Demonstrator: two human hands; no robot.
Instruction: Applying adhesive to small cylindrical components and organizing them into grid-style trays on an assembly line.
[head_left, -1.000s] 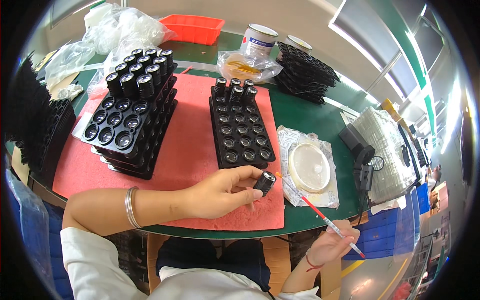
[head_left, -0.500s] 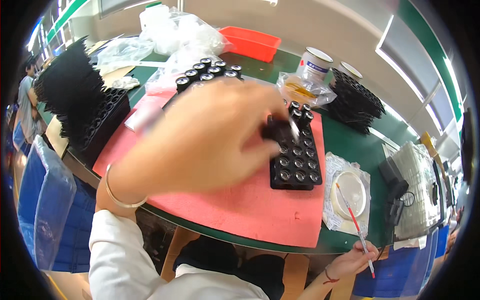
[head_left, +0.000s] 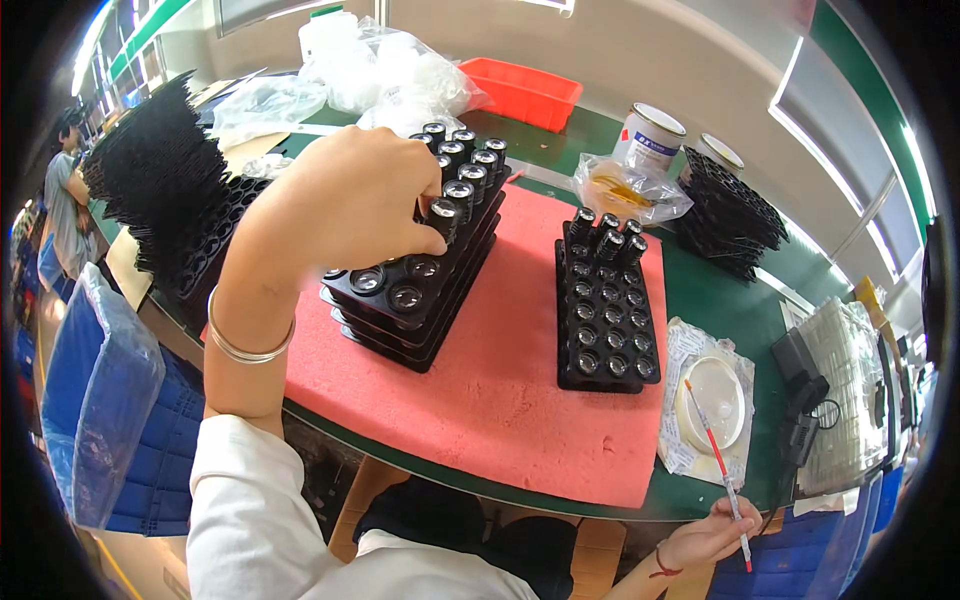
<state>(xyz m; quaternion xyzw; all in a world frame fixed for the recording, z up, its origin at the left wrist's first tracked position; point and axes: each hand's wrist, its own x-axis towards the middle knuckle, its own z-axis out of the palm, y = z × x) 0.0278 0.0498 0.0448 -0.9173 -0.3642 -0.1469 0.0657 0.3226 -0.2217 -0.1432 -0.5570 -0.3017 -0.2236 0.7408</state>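
My left hand (head_left: 375, 200) reaches over a stack of black trays (head_left: 400, 335) left of centre. Its thumb and fingers pinch a black cylinder with a clear glass top (head_left: 445, 213), which stands in the top tray among several like it. Fingers on the far side are hidden behind the hand. At the lower right, my right hand (head_left: 712, 535) grips a thin brush with a red and clear handle (head_left: 722, 465). The brush tip points up over a round white dish (head_left: 716, 400). Another black tray (head_left: 600, 375) holds low glass-topped pieces, with several cylinders standing at its far end.
Both tray groups rest on a pink mat (head_left: 500, 430) on a green table. Stacked black trays (head_left: 160, 180) rise at the far left. A red bin (head_left: 520, 92), clear plastic bags (head_left: 390, 75), a white can (head_left: 650, 138) and more black trays (head_left: 730, 215) line the back.
My left hand has moved left, from above the right-hand tray, where a blurred dark piece was at its fingers, to the left tray stack. My right hand still holds the brush.
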